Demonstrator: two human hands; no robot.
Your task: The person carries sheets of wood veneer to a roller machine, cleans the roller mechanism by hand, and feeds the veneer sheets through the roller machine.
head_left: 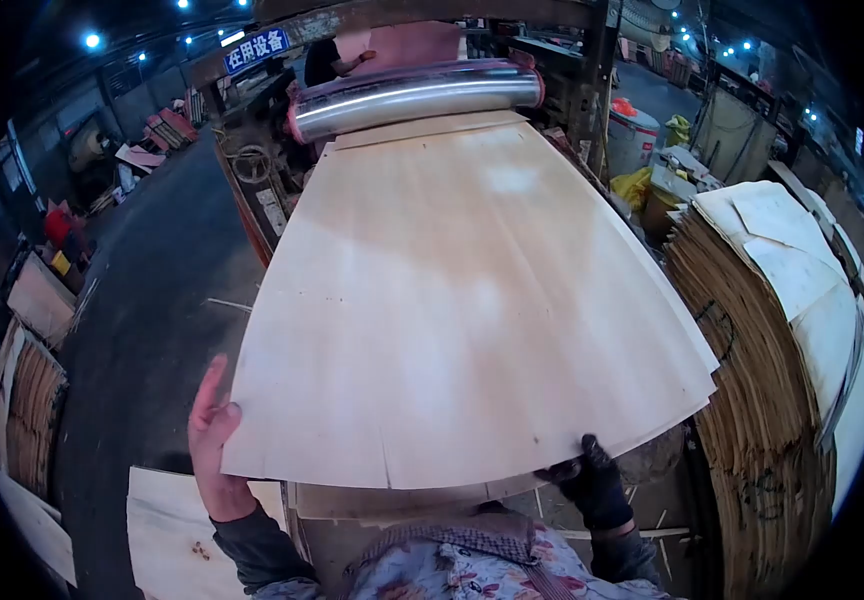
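A wide, pale wood veneer sheet (432,330) lies in front of me, its far end close to a shiny metal roller (417,97). Other sheet edges peek out beneath it on the right side. My left hand (214,425), bare, is at the sheet's near left edge; its fingers stretch upward and the thumb touches the edge. In a dark glove, my right hand (592,487) grips the near edge right of the middle, thumb on top and the other fingers partly hidden underneath.
A tall stack of veneer (752,350) stands close on the right. Another pale sheet (187,535) lies low at the left. Beyond the roller, a person's arm (347,65) shows. A handwheel (249,163) sits on the machine's left side. Several boards lean along the far left.
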